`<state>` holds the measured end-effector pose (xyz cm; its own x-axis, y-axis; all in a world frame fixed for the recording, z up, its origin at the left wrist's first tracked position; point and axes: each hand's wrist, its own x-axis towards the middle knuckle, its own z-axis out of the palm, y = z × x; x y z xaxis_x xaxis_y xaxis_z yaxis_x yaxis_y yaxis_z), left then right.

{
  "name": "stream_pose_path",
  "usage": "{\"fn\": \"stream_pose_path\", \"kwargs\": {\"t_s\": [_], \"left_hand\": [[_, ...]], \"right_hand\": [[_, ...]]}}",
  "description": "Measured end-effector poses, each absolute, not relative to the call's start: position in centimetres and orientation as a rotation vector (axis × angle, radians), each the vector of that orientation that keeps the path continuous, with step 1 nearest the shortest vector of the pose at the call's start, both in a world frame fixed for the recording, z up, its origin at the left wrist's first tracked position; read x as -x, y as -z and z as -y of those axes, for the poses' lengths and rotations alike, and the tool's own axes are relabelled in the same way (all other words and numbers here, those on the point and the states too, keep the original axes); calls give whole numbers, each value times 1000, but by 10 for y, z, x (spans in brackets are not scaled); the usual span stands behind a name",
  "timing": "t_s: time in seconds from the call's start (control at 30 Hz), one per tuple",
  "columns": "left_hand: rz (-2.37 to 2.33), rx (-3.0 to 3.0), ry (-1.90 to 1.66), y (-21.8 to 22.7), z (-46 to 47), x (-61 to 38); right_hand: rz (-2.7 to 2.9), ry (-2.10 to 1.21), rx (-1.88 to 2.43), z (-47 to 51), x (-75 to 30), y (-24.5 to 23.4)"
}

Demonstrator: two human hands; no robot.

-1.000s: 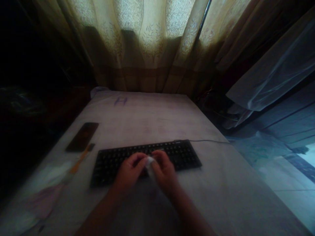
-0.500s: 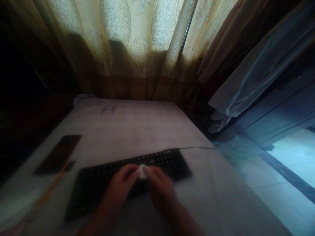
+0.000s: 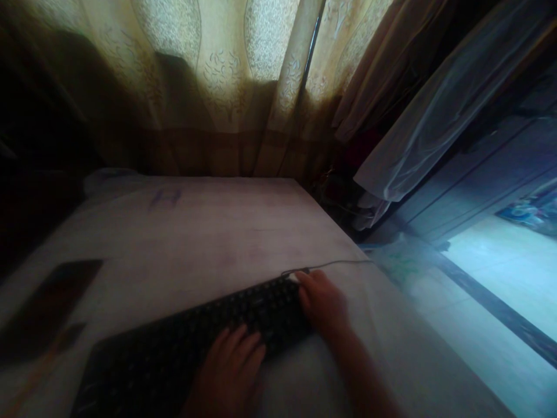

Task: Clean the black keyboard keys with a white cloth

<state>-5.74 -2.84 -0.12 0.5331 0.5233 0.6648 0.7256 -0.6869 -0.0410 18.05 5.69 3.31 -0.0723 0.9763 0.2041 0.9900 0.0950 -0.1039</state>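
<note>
A: And the right hand (image 3: 322, 299), right of centre, has a small white wad of soft material (image 3: 293, 278) pinched between thumb and fingers, right at the far right corner of the long black rectangular keyboard (image 3: 174, 342)!

B: And the left hand (image 3: 232, 363)?

A: Bottom centre, palm down, fingers stretched out and a little spread, nothing in its grip. It's over the keyboard's near edge; whether it's pressing down, I can't tell.

B: Where's that keyboard lying?

A: Slantwise from lower left to centre, on the pale cloth-covered table (image 3: 209, 226), a thin dark cable (image 3: 343, 262) trailing off rightward.

B: Lower left?

A: A dark flat rectangular slab (image 3: 52, 302), and just beside it a blurred orange-handled tool (image 3: 41, 368)!
</note>
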Motion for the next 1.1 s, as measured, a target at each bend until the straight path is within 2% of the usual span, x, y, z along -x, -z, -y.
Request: {"fn": "stream_pose_path", "kwargs": {"t_s": [0.2,0.43,0.7,1.1], "left_hand": [[1037,2500,772,10,25,62],[1079,2506,849,10,25,62],[1107,2535,769,10,29,62],[1172,2560,813,6,33,59]], "right_hand": [[2260,71,1878,-60,-175,-32],[2184,36,2004,-76,-176,-47],[2184,-128,1796,-68,-147,-51],[2181,-91,1967,-67,-164,-47]]}}
